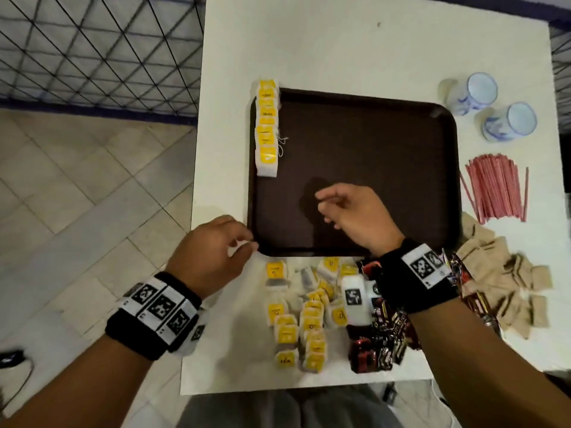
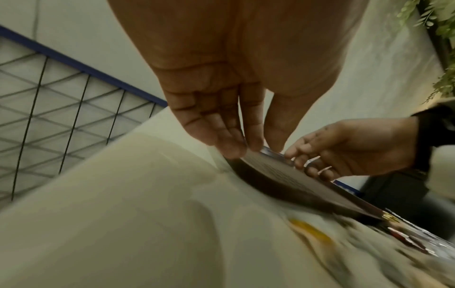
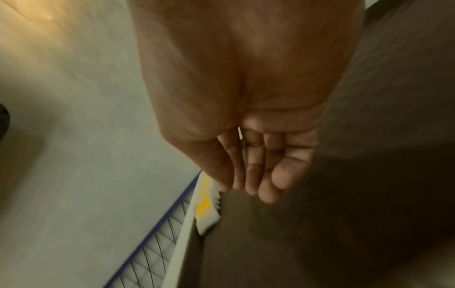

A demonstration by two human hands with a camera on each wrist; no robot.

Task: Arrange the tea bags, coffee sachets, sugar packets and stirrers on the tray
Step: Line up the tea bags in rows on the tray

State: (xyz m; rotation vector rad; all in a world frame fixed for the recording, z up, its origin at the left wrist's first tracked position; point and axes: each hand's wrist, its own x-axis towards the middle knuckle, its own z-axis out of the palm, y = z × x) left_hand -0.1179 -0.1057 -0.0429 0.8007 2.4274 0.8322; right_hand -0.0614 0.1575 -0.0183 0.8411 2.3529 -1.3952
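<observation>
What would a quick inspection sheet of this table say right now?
Surface: white table, brown tray on it.
Job's things: row of tea bags along tray's left edge; loose tea bags, coffee sachets, sugar packets, stirrers off the tray.
Clutter: two cups.
Hands: left hand at tray's near-left corner; right hand over the tray, holding nothing.
Cables: dark cable on floor.
Surroundings: tiled floor, wire grid fence.
</observation>
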